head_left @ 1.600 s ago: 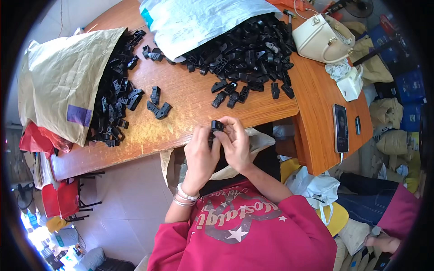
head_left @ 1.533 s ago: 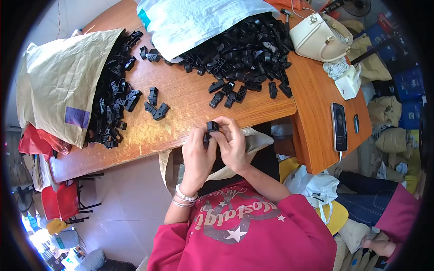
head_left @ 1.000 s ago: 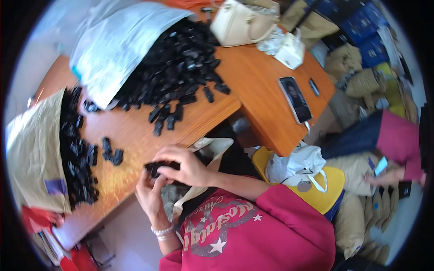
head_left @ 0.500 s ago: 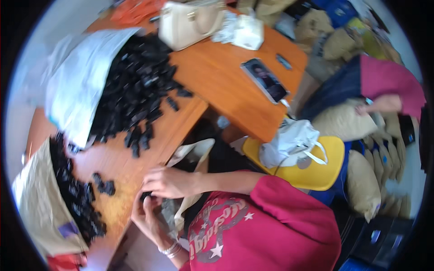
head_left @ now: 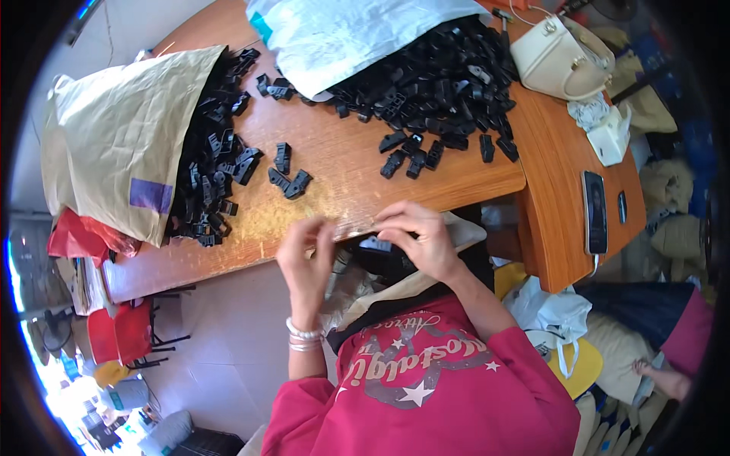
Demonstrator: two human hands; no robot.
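Observation:
Both my hands are over the table's near edge, above a beige sack (head_left: 461,230) held open at my lap. My left hand (head_left: 304,254), with a beaded bracelet at the wrist, has its fingers loosely curled and apart, with nothing seen in them. My right hand (head_left: 422,235) has its thumb apart from the bent fingers, and nothing shows between them. A small dark part with a pale grey face (head_left: 375,244) is just below the right fingertips, in or above the sack's mouth; I cannot tell which. Several loose black plastic parts (head_left: 295,182) lie on the table ahead.
A tan sack (head_left: 122,137) spills black parts at the left; a white sack (head_left: 342,45) spills a larger heap at the back. A cream handbag (head_left: 551,57) and a phone (head_left: 595,213) are on the right-hand table (head_left: 555,167). Another person's hand (head_left: 646,368) touches a sack at right.
My hands were together around a small black part; now they are apart, and neither visibly holds it. The view has swung round, so the table and sacks appear turned.

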